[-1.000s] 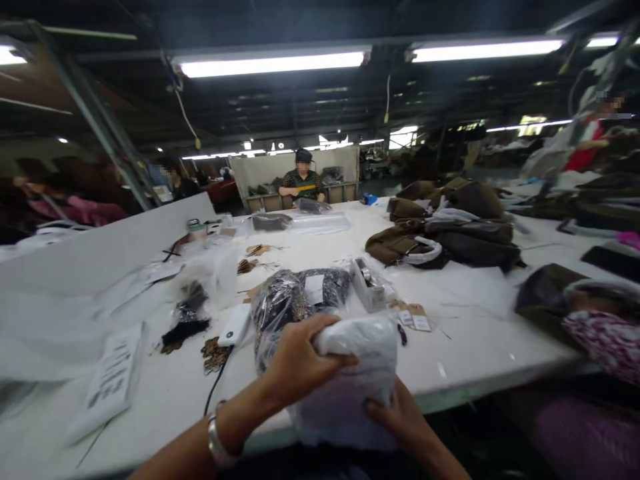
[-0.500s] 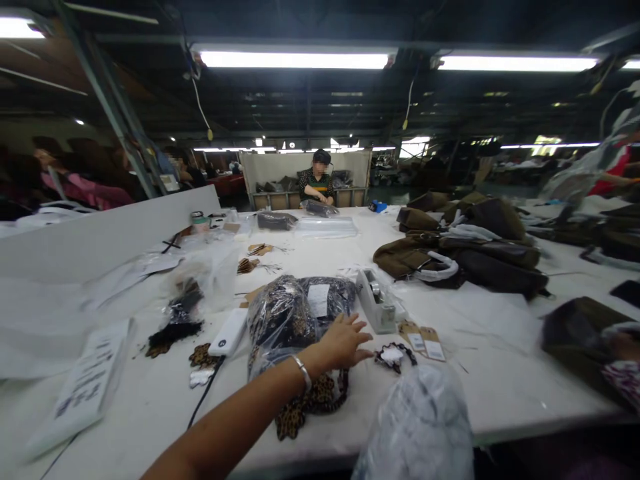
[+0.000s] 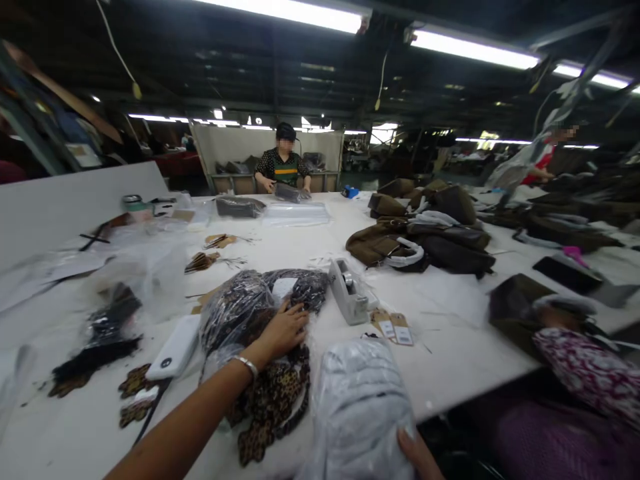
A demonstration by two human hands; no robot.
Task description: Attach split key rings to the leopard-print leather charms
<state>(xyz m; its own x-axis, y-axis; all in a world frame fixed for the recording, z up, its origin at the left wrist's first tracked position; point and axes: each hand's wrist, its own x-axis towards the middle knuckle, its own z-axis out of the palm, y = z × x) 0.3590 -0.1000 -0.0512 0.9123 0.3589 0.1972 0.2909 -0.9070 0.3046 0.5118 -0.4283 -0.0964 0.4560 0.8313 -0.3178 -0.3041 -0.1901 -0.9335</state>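
Note:
My left hand (image 3: 284, 331), with a silver bangle at the wrist, lies with fingers extended on a clear-plastic-wrapped dark bundle (image 3: 235, 310). Leopard-print fabric (image 3: 257, 417) spills from its near end, and a white label (image 3: 284, 288) shows near its top. At the lower right my right hand (image 3: 419, 455) grips the side of a pale grey padded bundle (image 3: 363, 393) in clear plastic. Only the thumb side shows; the other fingers are hidden. This bundle stands just right of the leopard-print fabric.
A grey tape dispenser (image 3: 349, 293) and tags (image 3: 393, 328) lie beyond the bundles. To the left are a white power bank-like box (image 3: 175, 347) and leopard-print pieces (image 3: 134, 380). Brown bags (image 3: 420, 243) are piled right. A co-worker's patterned sleeve (image 3: 583, 353) reaches in; another person (image 3: 284, 163) works opposite.
The view has swung right. My left hand has come down onto the wrapped dark bundle. The pale grey bundle has shifted left and closer to it, and my right hand has come into view.

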